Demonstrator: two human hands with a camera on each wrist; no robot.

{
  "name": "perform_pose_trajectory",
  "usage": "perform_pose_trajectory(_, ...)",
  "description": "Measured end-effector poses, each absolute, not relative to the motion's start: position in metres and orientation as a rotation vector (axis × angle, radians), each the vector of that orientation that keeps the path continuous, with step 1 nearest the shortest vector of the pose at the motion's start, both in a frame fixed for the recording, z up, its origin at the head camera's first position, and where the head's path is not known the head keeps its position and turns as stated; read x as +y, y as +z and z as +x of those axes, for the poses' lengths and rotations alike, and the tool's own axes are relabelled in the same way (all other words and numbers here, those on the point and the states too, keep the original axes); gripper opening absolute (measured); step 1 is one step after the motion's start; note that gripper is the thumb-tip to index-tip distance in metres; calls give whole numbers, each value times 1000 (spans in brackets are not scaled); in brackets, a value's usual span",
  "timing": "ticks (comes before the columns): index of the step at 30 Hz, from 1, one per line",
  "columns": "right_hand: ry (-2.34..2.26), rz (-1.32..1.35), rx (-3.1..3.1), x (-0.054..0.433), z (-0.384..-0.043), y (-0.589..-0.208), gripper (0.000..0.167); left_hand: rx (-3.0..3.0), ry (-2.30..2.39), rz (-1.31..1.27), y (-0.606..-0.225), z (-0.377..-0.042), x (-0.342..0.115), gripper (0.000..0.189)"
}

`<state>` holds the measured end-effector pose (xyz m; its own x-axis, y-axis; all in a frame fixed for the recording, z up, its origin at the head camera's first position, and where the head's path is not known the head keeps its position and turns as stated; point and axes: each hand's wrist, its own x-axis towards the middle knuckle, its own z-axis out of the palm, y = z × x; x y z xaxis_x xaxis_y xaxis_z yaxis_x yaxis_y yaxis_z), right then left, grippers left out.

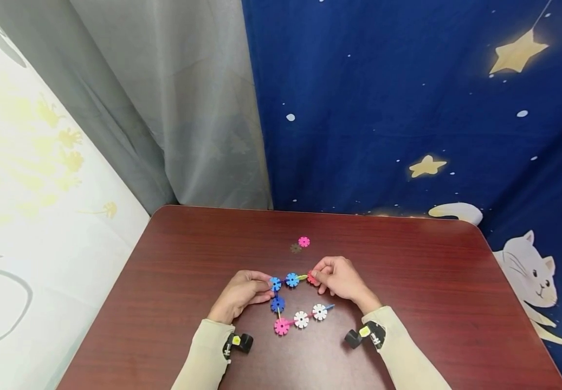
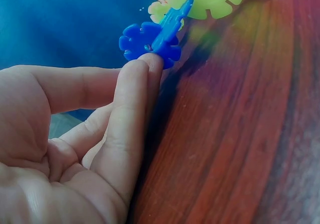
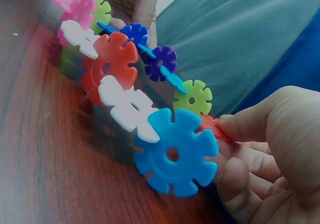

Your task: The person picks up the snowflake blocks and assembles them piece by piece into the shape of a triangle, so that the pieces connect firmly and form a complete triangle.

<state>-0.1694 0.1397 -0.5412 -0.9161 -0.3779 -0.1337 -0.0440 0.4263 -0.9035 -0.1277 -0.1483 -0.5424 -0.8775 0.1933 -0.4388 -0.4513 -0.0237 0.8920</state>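
A chain of notched plastic snowflake discs runs in an open C shape in the head view. At its upper left corner, my left hand (image 1: 241, 292) pinches a blue disc (image 1: 275, 284) between thumb and fingertips. My right hand (image 1: 340, 277) grips the red disc (image 1: 312, 278) at the upper end. Between them come another blue disc (image 1: 292, 280) and a yellow-green one (image 3: 192, 99). Down the left side, the chain turns at a pink disc (image 1: 282, 326) into white discs (image 1: 301, 319). A light blue disc (image 3: 175, 151) ends the lower row, close to my right fingers in the right wrist view.
Two loose discs, one pink (image 1: 304, 241) and one dark (image 1: 296, 248), lie beyond the chain on the brown table (image 1: 202, 238). A grey curtain (image 1: 202, 108) and a blue starry curtain (image 1: 359, 108) hang behind the table's far edge.
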Motion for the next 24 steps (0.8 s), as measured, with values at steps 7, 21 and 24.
perform_pose_trajectory(7,-1537,-333,2306,138,-170,-547,8,1832,1943,-278,-542,-128,-147,29)
perform_pose_trajectory(21,-1640,-310,2200,128,-166,-557,10,1886,1907,-303,-546,-128,-145,25)
perform_pose_trajectory(24,-1640,-299,2213,129,-166,-556,10,1887,1900,-298,-545,-127,-144,25)
